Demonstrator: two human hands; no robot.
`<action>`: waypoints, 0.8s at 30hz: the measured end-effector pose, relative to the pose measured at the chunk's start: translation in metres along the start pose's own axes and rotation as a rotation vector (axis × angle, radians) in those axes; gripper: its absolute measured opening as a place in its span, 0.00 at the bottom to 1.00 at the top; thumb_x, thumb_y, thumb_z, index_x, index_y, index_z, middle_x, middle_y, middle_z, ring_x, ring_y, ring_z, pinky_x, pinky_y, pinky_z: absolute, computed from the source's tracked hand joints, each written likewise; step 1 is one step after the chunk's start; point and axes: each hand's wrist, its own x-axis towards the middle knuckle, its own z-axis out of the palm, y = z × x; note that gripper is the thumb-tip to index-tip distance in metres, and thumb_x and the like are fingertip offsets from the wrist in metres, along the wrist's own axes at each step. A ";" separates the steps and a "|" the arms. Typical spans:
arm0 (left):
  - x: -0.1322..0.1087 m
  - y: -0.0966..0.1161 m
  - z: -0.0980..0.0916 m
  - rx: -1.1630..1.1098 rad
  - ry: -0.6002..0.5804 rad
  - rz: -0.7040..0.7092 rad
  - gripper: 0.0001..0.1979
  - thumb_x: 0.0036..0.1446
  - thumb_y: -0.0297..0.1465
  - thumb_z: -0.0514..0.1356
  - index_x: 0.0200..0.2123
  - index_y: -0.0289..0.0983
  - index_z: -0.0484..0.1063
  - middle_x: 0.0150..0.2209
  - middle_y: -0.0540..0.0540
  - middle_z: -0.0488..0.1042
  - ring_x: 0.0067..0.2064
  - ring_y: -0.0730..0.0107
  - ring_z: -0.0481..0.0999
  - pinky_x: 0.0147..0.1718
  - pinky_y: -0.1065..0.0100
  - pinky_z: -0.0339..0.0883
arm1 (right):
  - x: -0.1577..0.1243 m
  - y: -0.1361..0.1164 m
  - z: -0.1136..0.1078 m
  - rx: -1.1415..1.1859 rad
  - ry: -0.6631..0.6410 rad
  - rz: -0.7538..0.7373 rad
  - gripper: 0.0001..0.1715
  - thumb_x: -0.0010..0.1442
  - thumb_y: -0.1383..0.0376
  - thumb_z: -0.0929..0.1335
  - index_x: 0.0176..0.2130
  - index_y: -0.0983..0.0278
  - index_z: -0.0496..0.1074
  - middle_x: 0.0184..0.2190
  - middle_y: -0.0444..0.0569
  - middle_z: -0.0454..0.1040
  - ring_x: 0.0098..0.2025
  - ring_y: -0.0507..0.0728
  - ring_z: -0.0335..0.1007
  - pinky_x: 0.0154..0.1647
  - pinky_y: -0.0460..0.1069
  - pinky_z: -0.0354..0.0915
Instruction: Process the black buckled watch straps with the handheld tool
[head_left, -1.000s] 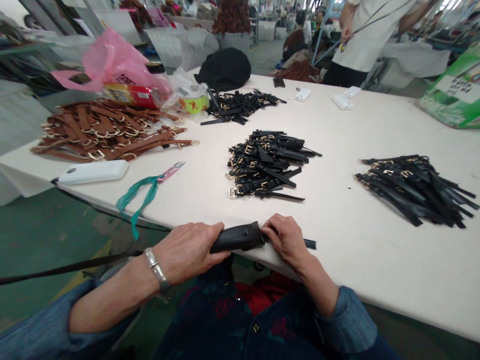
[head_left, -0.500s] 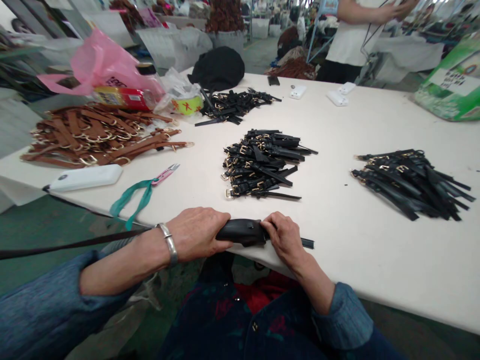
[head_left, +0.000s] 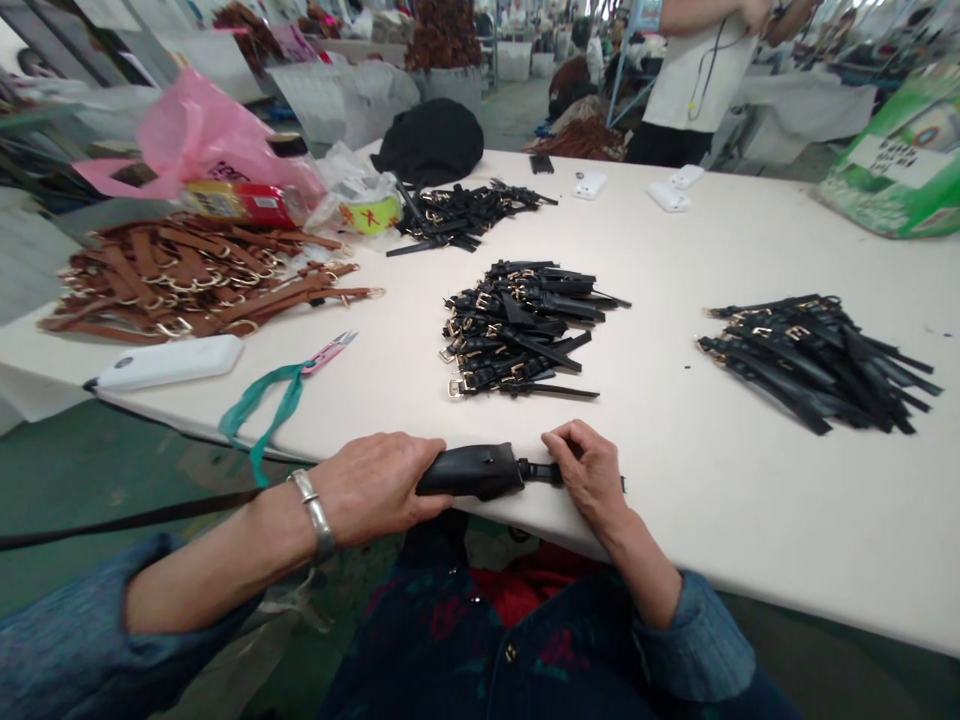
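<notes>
At the near edge of the white table (head_left: pixel 750 520) my left hand (head_left: pixel 371 485) is closed round the back of a black hand tool (head_left: pixel 469 470) lying flat. My right hand (head_left: pixel 592 470) pinches a thin black strap (head_left: pixel 544 472) that runs out of the tool's front end to the right. A dark cord (head_left: pixel 135 520) trails left from the tool past my wrist. A pile of black straps with gold buckles (head_left: pixel 521 325) lies just beyond my hands.
A second black strap pile (head_left: pixel 814 360) lies at right, a third (head_left: pixel 469 210) farther back. Brown straps (head_left: pixel 187 275), a white power bank (head_left: pixel 169 362), pink snips on a green ribbon (head_left: pixel 289 385) and a pink bag (head_left: pixel 202 130) sit left. A person in white (head_left: pixel 690 70) stands beyond the table.
My right hand has slid a little to the right along the strap, away from the tool's front end. The left hand keeps its hold on the tool.
</notes>
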 end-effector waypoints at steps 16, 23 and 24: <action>-0.001 0.000 0.005 -0.041 0.006 -0.022 0.17 0.51 0.46 0.52 0.34 0.40 0.69 0.29 0.45 0.74 0.30 0.61 0.73 0.27 0.68 0.59 | -0.023 0.009 -0.022 -0.243 -0.228 -0.194 0.12 0.52 0.68 0.67 0.39 0.61 0.72 0.34 0.50 0.68 0.38 0.57 0.62 0.40 0.52 0.62; -0.001 0.004 0.005 -0.004 0.012 -0.035 0.17 0.51 0.46 0.52 0.34 0.40 0.68 0.29 0.44 0.74 0.31 0.60 0.73 0.28 0.67 0.59 | -0.023 0.009 -0.018 -0.266 -0.202 -0.186 0.10 0.51 0.68 0.66 0.36 0.61 0.72 0.31 0.49 0.67 0.36 0.56 0.61 0.38 0.51 0.60; 0.001 0.005 0.005 -0.002 0.021 -0.032 0.17 0.51 0.47 0.52 0.34 0.40 0.68 0.29 0.44 0.75 0.31 0.60 0.73 0.28 0.67 0.59 | -0.023 0.008 -0.018 -0.270 -0.200 -0.185 0.10 0.51 0.68 0.66 0.36 0.61 0.72 0.31 0.49 0.67 0.36 0.56 0.61 0.38 0.50 0.60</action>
